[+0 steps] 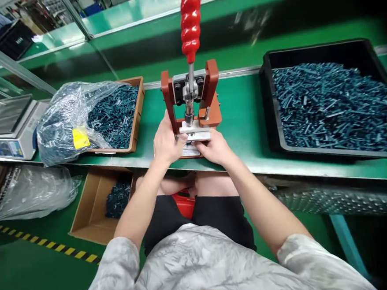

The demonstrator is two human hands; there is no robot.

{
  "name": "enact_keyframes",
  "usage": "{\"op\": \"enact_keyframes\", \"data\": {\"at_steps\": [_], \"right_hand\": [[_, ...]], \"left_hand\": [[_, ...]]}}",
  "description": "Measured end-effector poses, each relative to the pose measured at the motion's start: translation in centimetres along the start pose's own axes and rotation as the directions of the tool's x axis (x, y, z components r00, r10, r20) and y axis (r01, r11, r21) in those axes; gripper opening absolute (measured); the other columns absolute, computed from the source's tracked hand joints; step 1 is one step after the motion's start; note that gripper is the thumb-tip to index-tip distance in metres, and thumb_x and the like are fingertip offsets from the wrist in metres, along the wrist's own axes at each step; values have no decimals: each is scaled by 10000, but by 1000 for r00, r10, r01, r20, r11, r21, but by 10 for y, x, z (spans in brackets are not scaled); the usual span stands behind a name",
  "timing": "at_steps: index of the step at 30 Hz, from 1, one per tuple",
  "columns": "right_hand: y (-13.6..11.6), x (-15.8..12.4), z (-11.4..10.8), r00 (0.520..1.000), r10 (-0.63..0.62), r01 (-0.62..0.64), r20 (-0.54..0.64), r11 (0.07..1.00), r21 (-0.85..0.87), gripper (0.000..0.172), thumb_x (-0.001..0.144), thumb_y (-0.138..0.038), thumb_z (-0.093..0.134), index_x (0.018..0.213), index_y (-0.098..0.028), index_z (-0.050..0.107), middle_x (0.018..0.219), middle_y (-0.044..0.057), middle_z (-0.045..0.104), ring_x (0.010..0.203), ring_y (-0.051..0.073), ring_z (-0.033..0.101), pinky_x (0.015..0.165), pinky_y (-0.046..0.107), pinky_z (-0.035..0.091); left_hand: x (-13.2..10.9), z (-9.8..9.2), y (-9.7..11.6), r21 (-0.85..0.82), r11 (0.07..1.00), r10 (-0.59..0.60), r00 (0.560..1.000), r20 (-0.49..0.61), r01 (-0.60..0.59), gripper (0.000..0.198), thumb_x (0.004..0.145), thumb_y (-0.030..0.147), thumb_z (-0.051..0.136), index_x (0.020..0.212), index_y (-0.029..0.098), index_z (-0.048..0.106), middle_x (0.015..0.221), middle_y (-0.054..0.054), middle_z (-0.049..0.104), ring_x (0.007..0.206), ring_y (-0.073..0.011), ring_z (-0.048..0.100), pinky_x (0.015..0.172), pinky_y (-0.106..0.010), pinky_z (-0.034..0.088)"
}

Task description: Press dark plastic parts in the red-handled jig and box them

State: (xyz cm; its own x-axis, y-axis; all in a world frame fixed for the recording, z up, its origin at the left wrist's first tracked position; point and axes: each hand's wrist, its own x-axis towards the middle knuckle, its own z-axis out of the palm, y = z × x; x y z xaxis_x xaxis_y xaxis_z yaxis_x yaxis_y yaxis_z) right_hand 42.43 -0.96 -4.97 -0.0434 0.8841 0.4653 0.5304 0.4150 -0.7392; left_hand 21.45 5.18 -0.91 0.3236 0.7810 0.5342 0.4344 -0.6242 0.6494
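A rust-red bench hand press (190,96) stands on the green workbench, with its tall red ribbed lever handle (190,21) rising to the top of the view. My left hand (168,142) is at the near left of the press, its fingertips at the silver metal block (194,131). My right hand (215,148) comes in from the right, its fingers low against the press base. The fingers hide whatever lies under the block, so I cannot tell if either hand grips something.
A black crate (268,95) heaped with blue-green metal pieces stands to the right. On the left are a brown tray (138,118) with similar pieces, a filled plastic bag (59,123) and a digital scale (11,127). Below the bench edge sits a cardboard box (98,204).
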Motion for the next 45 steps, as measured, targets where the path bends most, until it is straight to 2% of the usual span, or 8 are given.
{"op": "enact_keyframes", "data": {"at_steps": [12,18,23,29,33,37,40,45], "right_hand": [[0,13,-10,955,254,-273,152,955,117,153,809,-197,632,918,-181,738,841,35,761,767,230,679,707,290,510],[-3,14,-8,967,220,-235,129,965,119,112,827,-184,631,891,-193,722,813,16,752,716,197,663,663,258,481],[-10,14,-11,955,259,-272,145,959,80,227,770,-83,603,918,-193,734,853,29,770,745,218,679,675,259,475],[-10,15,-14,948,275,-284,158,958,34,327,687,-21,606,935,-183,744,966,66,787,871,273,708,735,274,483],[-7,14,-13,959,236,-251,156,965,79,307,695,-36,584,919,-188,730,954,48,782,855,256,701,735,269,486],[-5,12,-11,972,194,-205,134,977,68,199,761,-115,553,878,-183,699,891,52,757,810,246,681,740,282,488],[-6,10,-8,977,196,-198,87,980,9,155,819,-184,533,877,-188,677,860,68,738,802,259,668,743,300,491],[-10,2,-3,989,146,-145,18,988,-52,147,867,-253,538,891,-202,674,859,77,703,809,264,654,774,348,521]], "left_hand": [[29,-8,5,-233,950,-221,975,-33,208,738,987,751,180,1458,268,478,1471,-98,595,1395,-224,566,1179,-396,455],[108,-40,111,-317,934,117,981,-156,-162,607,963,741,429,1380,304,489,1474,8,548,1457,-219,493,1213,-401,460],[95,-12,174,-284,921,155,918,-365,-268,416,954,661,558,1195,325,511,996,10,576,962,-189,690,949,-397,627],[50,21,151,-189,948,146,877,-459,-256,539,912,762,490,1213,324,402,1078,-67,551,1252,-320,622,1084,-562,561],[61,11,154,-174,939,163,829,-535,-297,380,987,684,431,1088,317,425,909,-9,506,1027,-257,724,983,-526,626],[110,-18,161,-258,952,95,959,-266,-166,205,1082,417,408,1013,237,477,777,48,443,924,-196,773,1001,-527,611],[145,-29,159,-231,973,-28,999,-24,22,592,1073,388,-26,1083,167,524,771,52,444,1094,-243,747,964,-614,543],[117,-21,135,-170,975,106,969,-223,-146,583,1031,688,269,1340,248,493,1073,-12,661,1223,-251,696,1105,-474,534]]}}
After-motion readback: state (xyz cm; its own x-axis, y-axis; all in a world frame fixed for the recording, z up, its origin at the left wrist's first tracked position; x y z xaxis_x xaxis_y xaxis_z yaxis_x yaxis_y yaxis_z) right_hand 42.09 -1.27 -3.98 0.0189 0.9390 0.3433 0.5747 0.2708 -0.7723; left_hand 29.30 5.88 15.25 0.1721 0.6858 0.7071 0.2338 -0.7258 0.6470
